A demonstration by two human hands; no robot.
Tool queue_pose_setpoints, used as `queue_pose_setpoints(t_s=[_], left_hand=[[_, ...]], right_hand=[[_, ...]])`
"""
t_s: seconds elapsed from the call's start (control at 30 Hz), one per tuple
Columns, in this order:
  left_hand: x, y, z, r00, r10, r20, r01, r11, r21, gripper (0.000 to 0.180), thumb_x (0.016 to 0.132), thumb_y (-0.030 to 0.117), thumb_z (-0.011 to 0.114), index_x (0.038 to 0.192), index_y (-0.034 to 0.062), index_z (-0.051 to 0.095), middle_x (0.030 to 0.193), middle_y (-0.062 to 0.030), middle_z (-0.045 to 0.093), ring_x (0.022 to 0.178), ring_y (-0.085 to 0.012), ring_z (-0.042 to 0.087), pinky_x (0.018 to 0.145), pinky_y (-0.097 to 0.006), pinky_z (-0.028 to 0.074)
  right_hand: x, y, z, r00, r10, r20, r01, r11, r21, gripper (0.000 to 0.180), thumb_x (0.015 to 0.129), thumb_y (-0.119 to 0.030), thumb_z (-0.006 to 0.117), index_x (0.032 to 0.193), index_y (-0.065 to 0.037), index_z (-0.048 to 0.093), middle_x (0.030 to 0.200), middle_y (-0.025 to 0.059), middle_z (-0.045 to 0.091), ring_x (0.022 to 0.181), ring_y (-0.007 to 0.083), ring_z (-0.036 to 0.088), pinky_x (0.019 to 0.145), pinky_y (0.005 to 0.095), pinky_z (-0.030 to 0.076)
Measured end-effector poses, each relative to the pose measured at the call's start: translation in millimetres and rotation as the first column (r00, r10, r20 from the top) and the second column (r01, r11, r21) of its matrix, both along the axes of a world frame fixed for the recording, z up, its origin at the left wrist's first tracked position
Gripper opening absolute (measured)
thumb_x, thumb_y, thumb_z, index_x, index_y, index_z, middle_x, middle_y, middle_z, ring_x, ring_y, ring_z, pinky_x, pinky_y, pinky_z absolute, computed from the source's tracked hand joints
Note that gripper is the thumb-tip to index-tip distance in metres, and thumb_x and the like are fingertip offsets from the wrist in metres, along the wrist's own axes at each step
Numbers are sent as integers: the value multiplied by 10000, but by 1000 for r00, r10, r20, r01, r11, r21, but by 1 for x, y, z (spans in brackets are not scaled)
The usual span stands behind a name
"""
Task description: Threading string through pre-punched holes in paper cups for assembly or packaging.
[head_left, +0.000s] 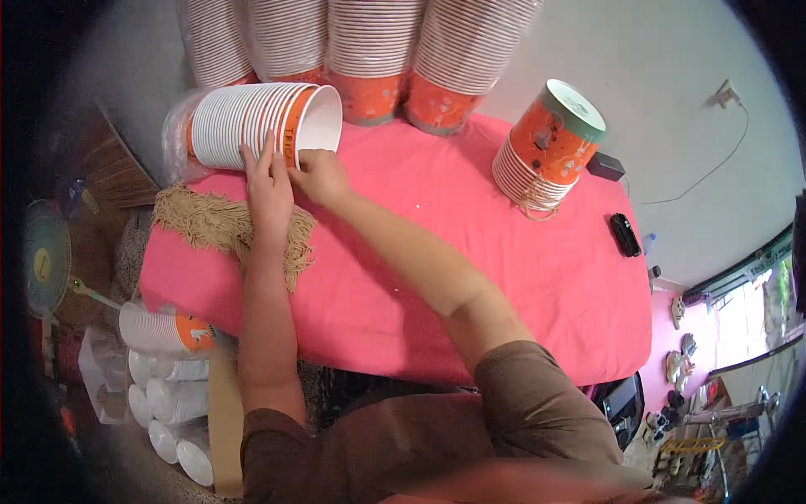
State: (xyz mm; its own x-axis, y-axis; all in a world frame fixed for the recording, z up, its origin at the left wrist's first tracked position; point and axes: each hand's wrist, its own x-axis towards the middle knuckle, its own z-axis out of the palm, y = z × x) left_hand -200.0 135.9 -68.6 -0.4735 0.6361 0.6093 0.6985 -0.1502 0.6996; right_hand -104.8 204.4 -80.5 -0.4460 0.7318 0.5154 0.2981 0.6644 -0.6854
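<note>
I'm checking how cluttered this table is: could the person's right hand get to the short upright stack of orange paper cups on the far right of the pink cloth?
Probably yes. The right hand rests at the lying stack of orange-and-white paper cups, and only bare pink tablecloth lies between it and the upright orange cup stack.

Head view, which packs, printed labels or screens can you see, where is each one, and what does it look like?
Plastic wrap: clear sleeve on the lying cup stack's far end.
Cup stack: on its side under both hands, white rims, orange printed sides.
Upright stacks: back edge, same print.
Short stack: right, orange.
No screens visible.
</note>
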Motion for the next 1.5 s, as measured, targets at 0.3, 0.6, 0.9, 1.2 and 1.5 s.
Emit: queue_pose_setpoints(t_s=[0.3, 0.6, 0.9, 1.2, 1.5], left_hand=[[-23, -11, 3, 998, -54, 16, 55, 998, -30, 476, 909, 230, 561, 1356, 87, 481, 1444, -310, 303, 1359, -390, 310, 1096, -375, 276], [16, -96, 28, 899, -438, -26, 412, 863, -292, 105, 774, 42, 647, 871, 11, 623, 861, -96, 627, 789, -198, 623, 684, -320, 490], [30, -103, -8, 599, -144, -787, -106, 961, -257, 151, 724, 134, 640, 869, 98, 658, 958, -65, 619, 1021, -227, 544, 893, -423, 353], [28, -109, -7, 501, -201, -842, -174, 930, -325, 116, 770, 138, 584, 875, 102, 618, 900, -51, 577, 952, -225, 542, 830, -411, 381], [58, -115, 15, 699, -202, -686, 174, 978, -111, 124, 770, 72, 617, 869, 53, 544, 921, -105, 572, 936, -286, 545, 902, -448, 394]], right_hand=[[143, -48, 39, 959, 54, 278, -116, 970, 213, 197, 827, -222, 649, 829, -30, 606, 754, 209, 605, 686, 368, 605, 617, 449, 475], [243, -123, 103, 925, -90, 368, -11, 965, 262, 216, 732, -110, 705, 930, -64, 630, 785, 135, 643, 734, 322, 636, 629, 406, 494], [237, -142, 108, 861, -18, 509, -184, 921, 344, 249, 691, -102, 720, 915, -58, 621, 773, 118, 630, 732, 323, 624, 648, 411, 496], [240, -143, 96, 854, -11, 520, -220, 898, 380, 181, 741, -90, 661, 903, -47, 591, 730, 124, 610, 712, 306, 627, 631, 413, 489], [246, -141, 93, 837, -2, 546, -230, 906, 356, 209, 730, -95, 689, 910, -50, 593, 753, 124, 622, 729, 299, 629, 623, 407, 490]])
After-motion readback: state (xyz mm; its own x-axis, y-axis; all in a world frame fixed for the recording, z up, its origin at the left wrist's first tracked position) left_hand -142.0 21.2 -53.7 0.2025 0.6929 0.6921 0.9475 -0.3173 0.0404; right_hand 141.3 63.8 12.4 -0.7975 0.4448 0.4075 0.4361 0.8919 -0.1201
